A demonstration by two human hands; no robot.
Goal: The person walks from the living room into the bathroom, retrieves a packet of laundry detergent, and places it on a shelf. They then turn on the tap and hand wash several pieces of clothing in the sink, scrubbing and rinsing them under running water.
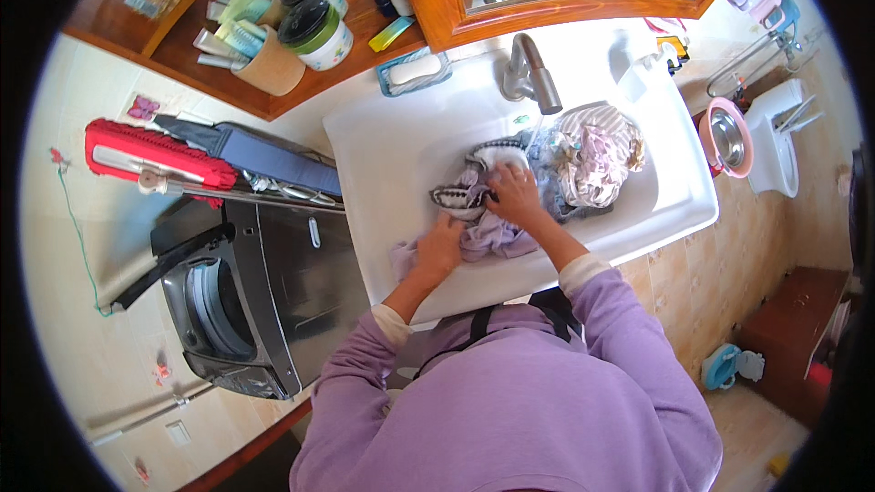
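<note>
A wet lilac garment [493, 236] with black-and-white trim lies bunched in the white washbasin [389, 143]. My left hand [441, 244] grips its near-left part. Farther in, my right hand [514, 193] clutches the cloth beside the trim, its fingertips partly hidden in the folds. Water runs in a thin stream from the metal faucet [536, 78], just beyond my right hand. To the right of that stream sits a heap of pale pink and striped cloth [598, 157], with darker wet fabric partly beneath it.
A soap dish [413, 73] with white soap stands on the basin's back edge, below a wooden mirror cabinet [437, 0]. At the left are a top-loading washing machine [273, 287] with its lid up and a red mop head [157, 157]. A pink basin [730, 137] stands at right.
</note>
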